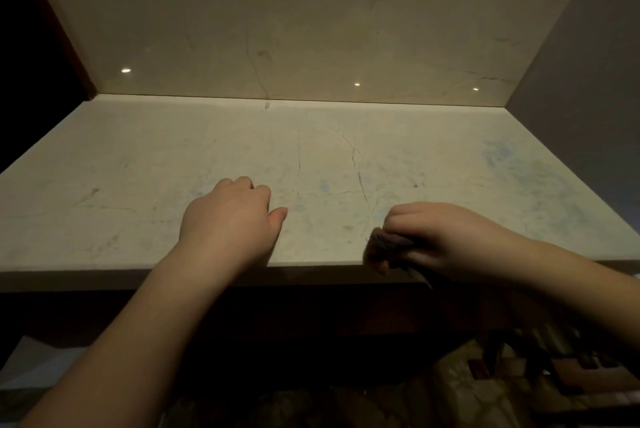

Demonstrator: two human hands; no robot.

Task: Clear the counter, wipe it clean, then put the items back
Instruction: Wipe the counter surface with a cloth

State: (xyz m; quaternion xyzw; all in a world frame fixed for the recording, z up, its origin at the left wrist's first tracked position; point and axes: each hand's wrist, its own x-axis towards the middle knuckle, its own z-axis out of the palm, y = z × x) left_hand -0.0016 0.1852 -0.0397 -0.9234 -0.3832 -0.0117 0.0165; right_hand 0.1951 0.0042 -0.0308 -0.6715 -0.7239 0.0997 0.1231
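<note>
The pale marble counter [138, 167] fills the middle of the head view, with thin dark veins and faint bluish smears toward its right side. My left hand [230, 216] rests on the counter near the front edge, its fingers curled under and holding nothing. My right hand [440, 237] grips a small dark crumpled cloth [386, 245] and holds it on the counter's front edge, right of centre. Part of the cloth hangs over the edge.
A marble backsplash [277, 39] rises behind the counter, with a grey wall [588, 81] closing off the right side. A dark gap lies at the left. Below the front edge is a dark cabinet front, with patterned flooring [519, 375] at lower right.
</note>
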